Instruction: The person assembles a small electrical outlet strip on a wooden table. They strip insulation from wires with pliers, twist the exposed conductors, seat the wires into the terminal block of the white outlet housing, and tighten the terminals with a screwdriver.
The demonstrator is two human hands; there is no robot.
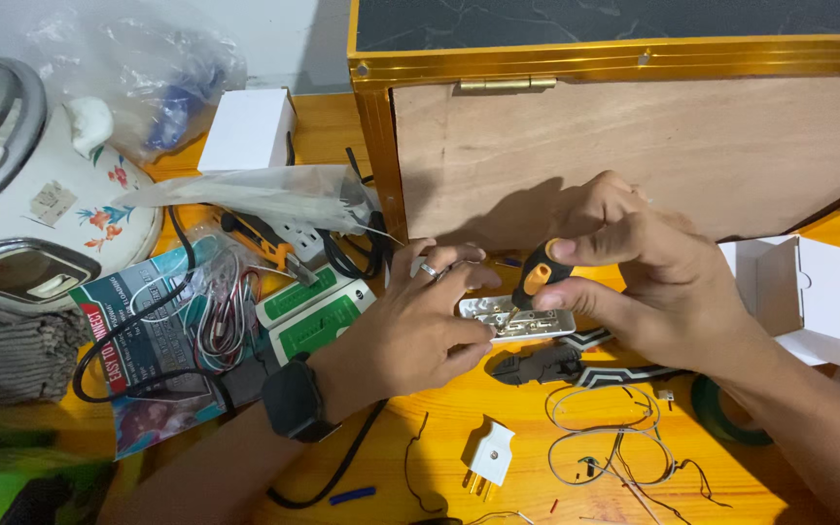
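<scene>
— What are your hands on?
— My left hand [420, 326] pinches the white socket strip [517, 321] mid-table; my right hand [653, 282] grips the orange-and-black screwdriver [535, 277], its tip down on that strip.

The socket strip [517, 319] is a white plastic block lying flat on the orange table, open side up with metal contacts showing. The screwdriver [537, 275] has a stubby black-and-orange handle, standing nearly upright with its tip down in the strip.

Warm, fairly bright indoor light from above and in front; the hands cast a soft shadow onto the wooden panel [634, 146]. Focus sharp centrally, slight softness and stretching at the edges.
</scene>
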